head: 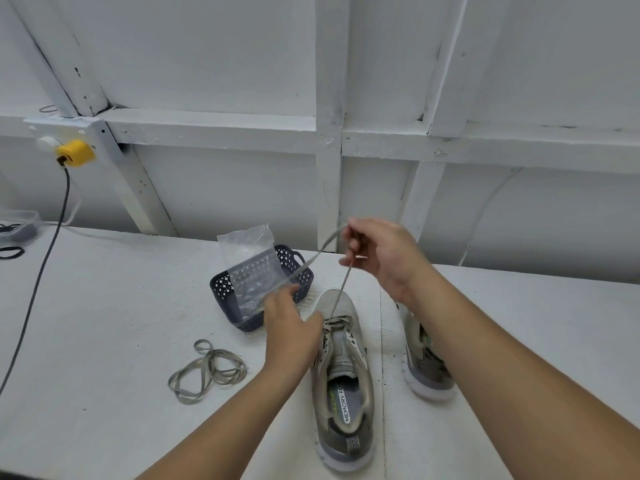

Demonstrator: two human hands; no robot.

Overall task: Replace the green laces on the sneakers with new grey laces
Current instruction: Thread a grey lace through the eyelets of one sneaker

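We see the right hand [381,258] raised above the table [104,323], wrist bent, its fingers pinching a grey lace [341,289] that runs taut down to the front eyelets of the near sneaker [343,375]. From the pinch the lace arcs left and down to the left hand [291,327], which is lowered beside the sneaker's toe with fingers curled on that strand. Both forearms reach in from the lower edge. The second sneaker [427,362] lies partly behind the right forearm. A loose green lace [207,370] is coiled on the table to the left, near a dark basket [301,278] holding a clear bag [247,258].
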